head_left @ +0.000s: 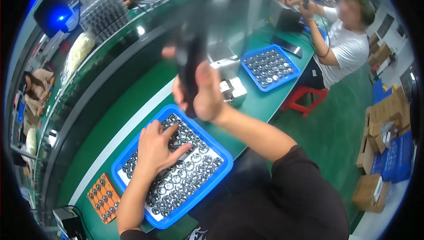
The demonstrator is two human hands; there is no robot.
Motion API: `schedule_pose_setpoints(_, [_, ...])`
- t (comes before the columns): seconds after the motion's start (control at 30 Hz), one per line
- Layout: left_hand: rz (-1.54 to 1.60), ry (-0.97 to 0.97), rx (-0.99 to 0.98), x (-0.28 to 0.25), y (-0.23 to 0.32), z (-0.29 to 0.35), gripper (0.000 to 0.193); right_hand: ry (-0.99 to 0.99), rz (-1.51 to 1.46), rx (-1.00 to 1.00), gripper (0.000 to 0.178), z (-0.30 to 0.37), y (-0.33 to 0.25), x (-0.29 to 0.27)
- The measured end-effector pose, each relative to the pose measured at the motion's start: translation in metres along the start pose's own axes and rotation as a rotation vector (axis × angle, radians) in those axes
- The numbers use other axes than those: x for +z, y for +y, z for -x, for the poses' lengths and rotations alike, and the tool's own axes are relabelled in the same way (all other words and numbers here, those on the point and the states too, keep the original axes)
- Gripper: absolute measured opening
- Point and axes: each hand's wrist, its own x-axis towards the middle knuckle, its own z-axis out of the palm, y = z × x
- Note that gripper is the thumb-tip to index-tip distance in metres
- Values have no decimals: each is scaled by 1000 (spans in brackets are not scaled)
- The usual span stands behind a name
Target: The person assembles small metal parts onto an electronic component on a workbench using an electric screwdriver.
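Note:
A long black handheld tool (190, 63), smeared by motion and shaped like an electric screwdriver, stands nearly upright in my right hand (208, 92). My fingers wrap round its lower part, above the far edge of a blue tray (229, 162). My left hand (155, 146) lies over the tray's left half, thumb and index finger spread apart, touching or just above the parts. Small round metal parts (170, 186) fill much of the tray, some in rows on a white sheet, others in loose heaps. Parts beneath my left palm are hidden.
An orange fixture block (104, 198) with metal parts stands left of the tray. Beyond are a white-and-metal device (232, 90) and a second blue tray (269, 68) of parts. A person (349, 41) sits at right on a red stool (307, 101). A conveyor line (99, 103) curves along the left.

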Motion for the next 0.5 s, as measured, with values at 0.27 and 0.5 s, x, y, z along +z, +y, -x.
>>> schedule_pose_setpoints(0.27, [39, 55, 64, 4, 2, -4, 65, 135, 300, -122, 70, -18, -69, -65])
schedule_pose_setpoints(0.5, [82, 38, 69, 2, -3, -2, 66, 120, 277, -97, 72, -15, -50, -70])
